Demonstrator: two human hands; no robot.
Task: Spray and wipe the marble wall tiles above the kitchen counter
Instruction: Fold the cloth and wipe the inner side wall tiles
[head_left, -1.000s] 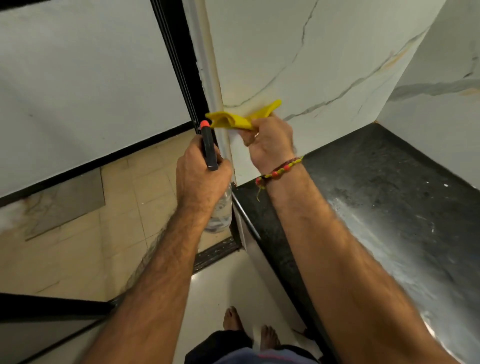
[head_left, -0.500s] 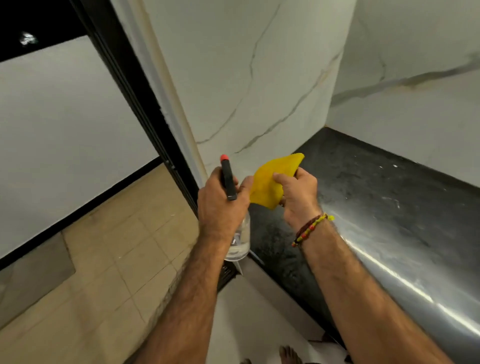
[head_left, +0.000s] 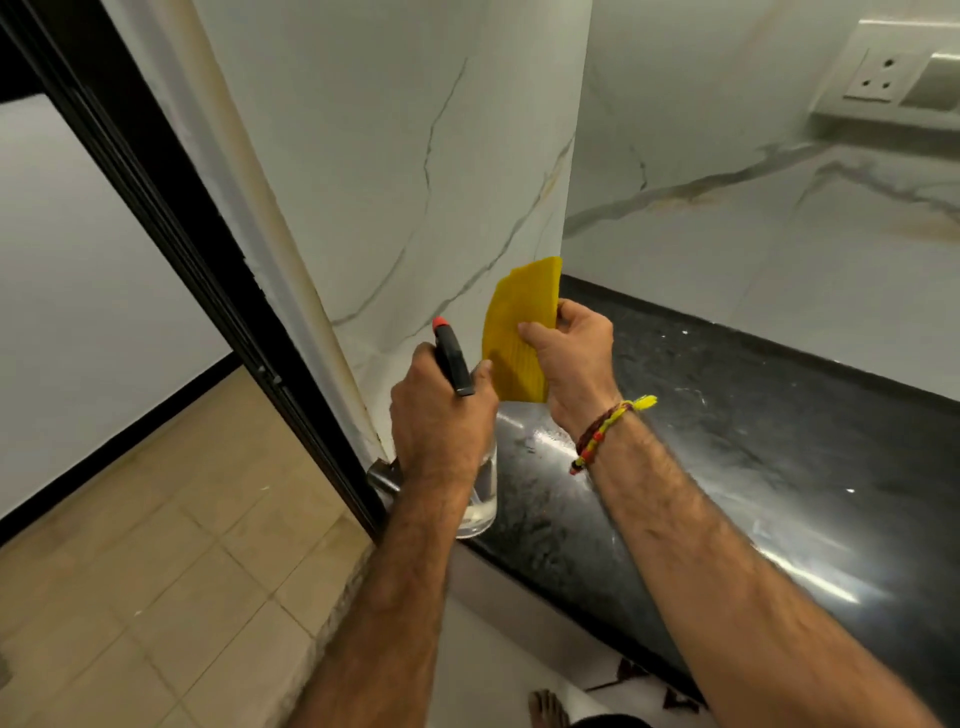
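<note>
Above the near left corner of the black polished stone counter (head_left: 753, 467) we see both hands held close together. The left hand (head_left: 441, 415) grips a clear plastic spray bottle with a black head and a red nozzle tip (head_left: 453, 358); its fingers are wrapped around the neck, and the thumb lies beside the black head. The clear body of the bottle hangs below the hand, over the edge of the counter, and the red tip points up toward the white marble wall tile with grey and gold veins (head_left: 415, 156). The right hand (head_left: 574, 358) pinches a folded yellow ribbed cloth (head_left: 519, 327): the thumb presses on the near face and the fingers curl behind the right edge. The cloth stands nearly upright just in front of the wall tile; we cannot tell if it touches the tile. Its lower edge is just beside the left thumb. On the right wrist there is a bracelet of red, yellow and dark beads (head_left: 602, 431). A second marble wall (head_left: 753, 208) runs behind the counter, with a white wall socket (head_left: 878, 73) high on the right. At the left are a black door frame (head_left: 171, 208) and a beige tiled floor (head_left: 156, 545)
</note>
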